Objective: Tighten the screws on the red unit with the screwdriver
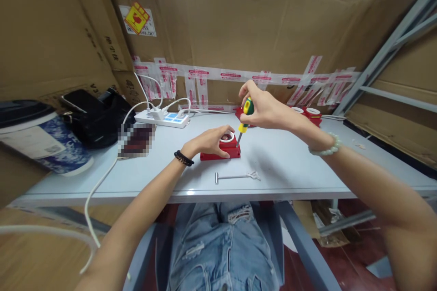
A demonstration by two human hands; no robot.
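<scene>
while the left hand (212,141) presses curled fingers over the red block (221,150) at frame centre, the right hand (262,109) pinches a screwdriver (244,119) standing on its corner; a slipping tip could likely jab those fingers.

Bare forearms. Black band (183,158) on left wrist, pale green bead bracelet (326,147) on right. Ripped light-blue jeans (218,245).

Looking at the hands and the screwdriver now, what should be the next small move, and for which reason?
Probably turn the screwdriver in place. The right hand grips its green and yellow handle, the tip stands on the right edge of the red box, and the left hand rests on the box, steadying it on the table.
</scene>
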